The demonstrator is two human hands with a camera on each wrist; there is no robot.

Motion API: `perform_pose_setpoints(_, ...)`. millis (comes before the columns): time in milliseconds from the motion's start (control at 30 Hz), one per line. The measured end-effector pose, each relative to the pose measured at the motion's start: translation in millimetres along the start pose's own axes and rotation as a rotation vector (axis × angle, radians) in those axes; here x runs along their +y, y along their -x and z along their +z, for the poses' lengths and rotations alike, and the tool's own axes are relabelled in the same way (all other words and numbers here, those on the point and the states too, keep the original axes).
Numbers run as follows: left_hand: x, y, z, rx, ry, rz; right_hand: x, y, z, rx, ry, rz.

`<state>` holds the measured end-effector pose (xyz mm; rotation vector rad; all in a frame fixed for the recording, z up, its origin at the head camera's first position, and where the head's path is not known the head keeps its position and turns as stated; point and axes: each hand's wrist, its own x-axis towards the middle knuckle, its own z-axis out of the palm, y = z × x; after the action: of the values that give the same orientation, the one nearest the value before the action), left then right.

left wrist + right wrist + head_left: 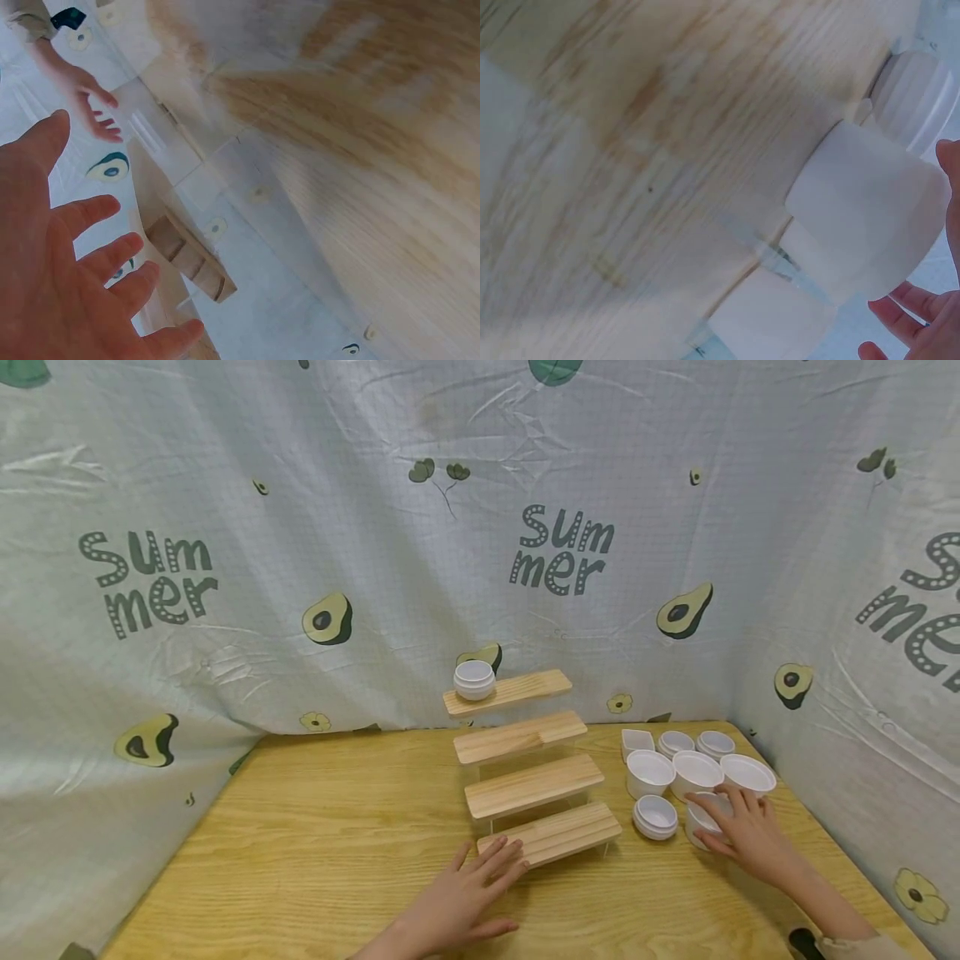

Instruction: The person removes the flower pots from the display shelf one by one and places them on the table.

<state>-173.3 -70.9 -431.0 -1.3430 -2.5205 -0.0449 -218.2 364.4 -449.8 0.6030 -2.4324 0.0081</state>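
My right hand [750, 835] spans a white plastic cup [870, 202] at the right of the table. Its thumb lies to one side of the rim and its fingers to the other. My left hand [465, 897] has its fingers spread, with the fingertips at the front left of the lowest wooden step [551, 837] of a stepped display stand. A round white jar [475, 682] sits upright on the top step [525, 687]. Just left of the cup in my right hand stands a small ridged white jar [655, 818].
Behind the right hand stand several open white containers: wide cups [649, 774], a square cup [636, 741] and small round jars [675, 743]. A printed cloth [375, 527] hangs behind and beside the wooden table [322, 827]. The stand's steps rest on clear supports.
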Motion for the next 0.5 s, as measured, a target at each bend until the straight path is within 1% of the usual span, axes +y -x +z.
perform_pose_setpoints(200, 0.8, -0.8, 5.7, -0.031, 0.003, -0.01, -3, -5, -4, -0.005, 0.01, 0.01)
perform_pose_setpoints(333, 0.2, 0.4, 8.5, -0.054, 0.011, -0.019, -5, -10, -7, 0.013, 0.019, -0.009)
perform_pose_setpoints(500, 0.1, 1.6, 10.4, -0.052, 0.018, -0.028, -13, -22, -13, -0.003, 0.025, -0.012)
